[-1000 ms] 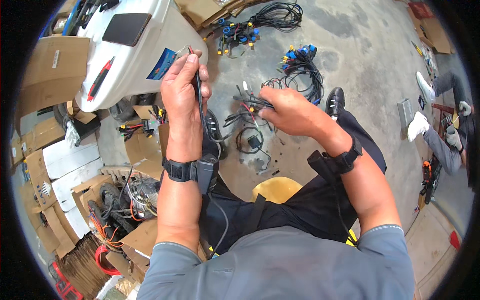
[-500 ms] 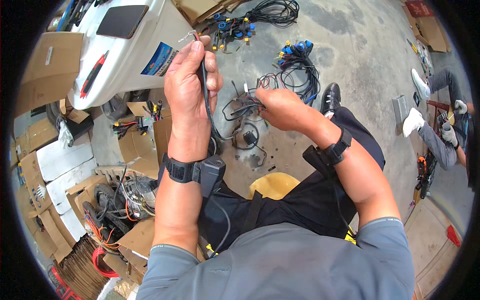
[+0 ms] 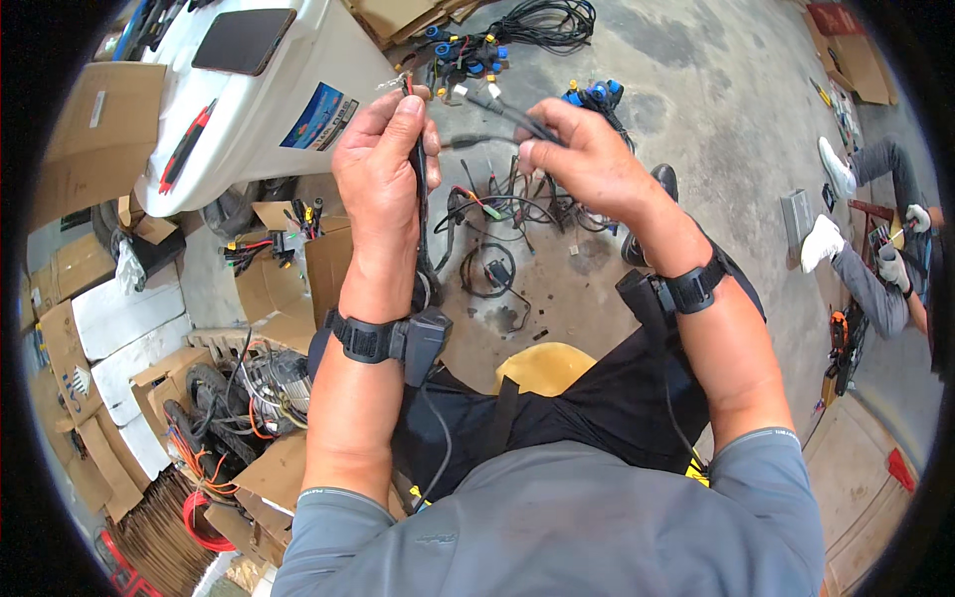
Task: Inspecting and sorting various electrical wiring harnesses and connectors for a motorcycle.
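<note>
My left hand (image 3: pixel 386 149) is closed around an upright black cable (image 3: pixel 421 214) with red wire and frayed strands at its top. My right hand (image 3: pixel 572 159) grips several black cable leads (image 3: pixel 507 112), some white-tipped, reaching toward my left hand. Below my hands, a tangle of black, red and green wires (image 3: pixel 492 209) lies on the floor, with a loop of cable and a small black box (image 3: pixel 497 274). Farther forward lie two bundles of black cable with blue and yellow connectors (image 3: pixel 468 55). A white plastic body (image 3: pixel 219 119) at left carries a phone (image 3: pixel 242 42) and a red-black tool (image 3: pixel 186 147).
A yellow seat (image 3: pixel 545 370) shows between my legs. Cardboard boxes (image 3: pixel 104 134) and machine parts with wiring (image 3: pixel 254 403) crowd the left side. At right, a co-worker's legs (image 3: pixel 875 289) and gloved hands (image 3: pixel 890 259) are beside tools and a grey metal case (image 3: pixel 794 214) on the concrete floor (image 3: pixel 716 99).
My right hand has risen from the tangle with the leads, bringing their white tips up beside the top of the cable in my left hand. My right foot has shifted slightly.
</note>
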